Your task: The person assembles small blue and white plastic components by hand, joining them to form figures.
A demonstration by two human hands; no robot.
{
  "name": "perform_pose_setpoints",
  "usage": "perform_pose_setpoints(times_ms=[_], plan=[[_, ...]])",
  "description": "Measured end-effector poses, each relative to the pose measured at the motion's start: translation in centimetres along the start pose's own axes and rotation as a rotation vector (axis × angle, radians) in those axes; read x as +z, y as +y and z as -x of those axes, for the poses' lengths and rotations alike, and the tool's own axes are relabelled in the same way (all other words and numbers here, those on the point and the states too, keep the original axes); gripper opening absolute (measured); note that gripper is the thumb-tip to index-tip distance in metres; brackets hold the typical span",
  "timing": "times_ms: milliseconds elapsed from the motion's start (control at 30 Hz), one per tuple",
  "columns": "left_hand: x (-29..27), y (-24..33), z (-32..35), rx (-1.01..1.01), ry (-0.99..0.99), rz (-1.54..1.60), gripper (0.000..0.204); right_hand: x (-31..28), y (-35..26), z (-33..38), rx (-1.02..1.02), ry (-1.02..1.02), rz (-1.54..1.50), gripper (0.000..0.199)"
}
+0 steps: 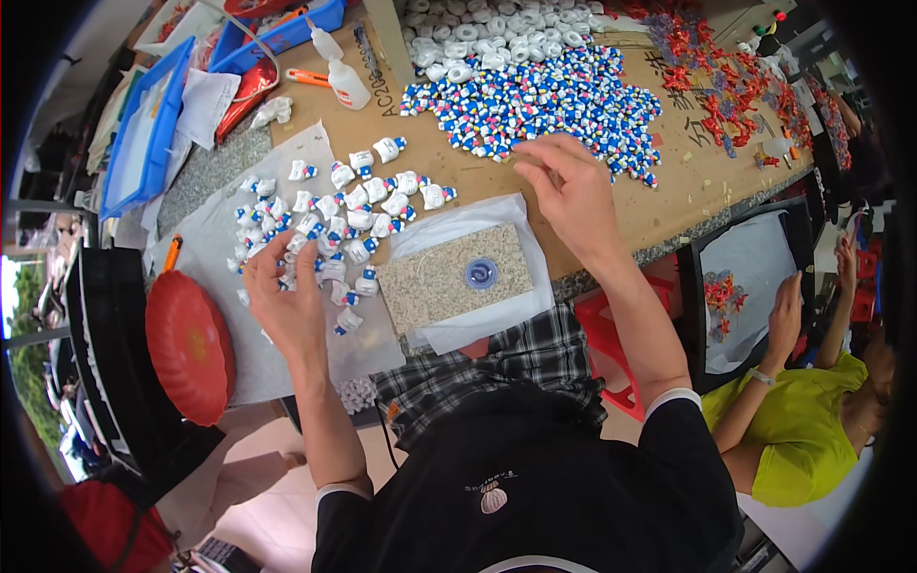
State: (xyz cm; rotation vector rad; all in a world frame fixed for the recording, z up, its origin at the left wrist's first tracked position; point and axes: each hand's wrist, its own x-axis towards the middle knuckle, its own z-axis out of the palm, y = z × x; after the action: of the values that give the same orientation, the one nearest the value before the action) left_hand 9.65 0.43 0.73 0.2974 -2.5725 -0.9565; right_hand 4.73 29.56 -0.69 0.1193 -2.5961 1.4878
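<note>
My left hand [289, 310] is over a spread of small white-and-blue figurines [361, 218] lying on white paper [258, 353]. Its thumb and fingers are apart, their tips close among the figurines; whether they touch one is hard to tell. Raised at the near edge of a large heap of small blue-and-white painted pieces [535, 100], my right hand [576, 196] has its thumb and index finger slightly parted, with nothing visible between them. Between my hands, a speckled stone slab [430, 282] rests on white sheeting [521, 315]. On the slab sits a small round dish [480, 274] with a bluish, shiny inside.
White ring-shaped pieces [478, 38] are piled behind the heap. A squeeze bottle [346, 84], an orange cutter [308, 76] and a blue tray [148, 134] lie back left. A red scalloped bowl [189, 349] stands left. At right, a co-worker in yellow [807, 430] sits near a black tray [750, 353].
</note>
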Motion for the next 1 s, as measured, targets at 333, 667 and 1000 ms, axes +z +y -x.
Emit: perform_pose_setpoints(times_ms=[333,667,1000], plan=[[7.3,8.2,-5.2,0.429,-0.234,0.19,0.026,0.0,3.4,-1.5,-0.412,0.189,0.564,0.036],[23.7,14.7,-14.7,0.673,-0.138,-0.242,0.042,0.5,3.7,-0.8,-0.404,0.193,0.431,0.033],[25.2,15.5,-15.7,0.572,-0.013,-0.394,0.032,0.5,3.7,-1.2,-0.41,0.209,0.414,0.024]])
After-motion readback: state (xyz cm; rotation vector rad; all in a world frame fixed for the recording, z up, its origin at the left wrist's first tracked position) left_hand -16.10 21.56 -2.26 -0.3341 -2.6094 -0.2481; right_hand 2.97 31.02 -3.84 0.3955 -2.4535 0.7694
